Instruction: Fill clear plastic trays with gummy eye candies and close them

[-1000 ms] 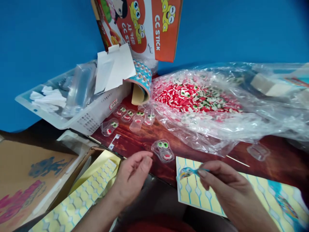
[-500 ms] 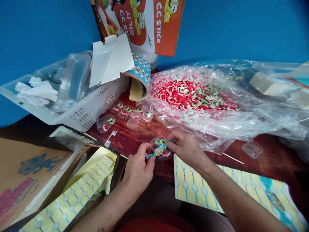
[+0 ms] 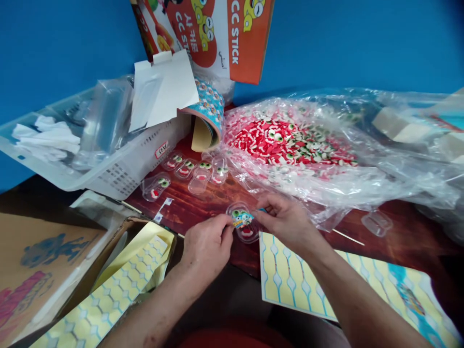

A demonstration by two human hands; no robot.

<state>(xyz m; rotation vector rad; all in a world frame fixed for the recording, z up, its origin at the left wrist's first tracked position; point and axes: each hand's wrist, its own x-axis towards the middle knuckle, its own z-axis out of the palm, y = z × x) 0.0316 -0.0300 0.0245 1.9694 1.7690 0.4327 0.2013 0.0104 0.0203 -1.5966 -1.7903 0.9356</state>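
Note:
A blue printed sticker (image 3: 242, 221) is stretched between my two hands, over a small clear plastic blister pack (image 3: 258, 236). Inside the pack show green-and-white eyes and a red mouth piece (image 3: 247, 232). My left hand (image 3: 210, 241) pinches the sticker's left end, thumb and finger closed. At its right end my right hand (image 3: 281, 215) grips the blue tip between thumb and forefinger. The sticker's ends are mostly hidden by my fingers. To the right, under my right forearm, lies a yellow sticker backing sheet (image 3: 286, 275) with one or more blue stickers left on it.
Several filled clear packs (image 3: 199, 178) lie behind my hands. A plastic bag (image 3: 311, 179) of red, white and green pieces spreads at the back right. A white basket (image 3: 119, 169) stands left, an open cardboard box (image 3: 47, 256) nearer. An empty clear pack (image 3: 377, 222) lies right.
My left hand has turned, its fingers closing more over the sticker's left end. The sticker stays above the pack. The whole view has shifted slightly.

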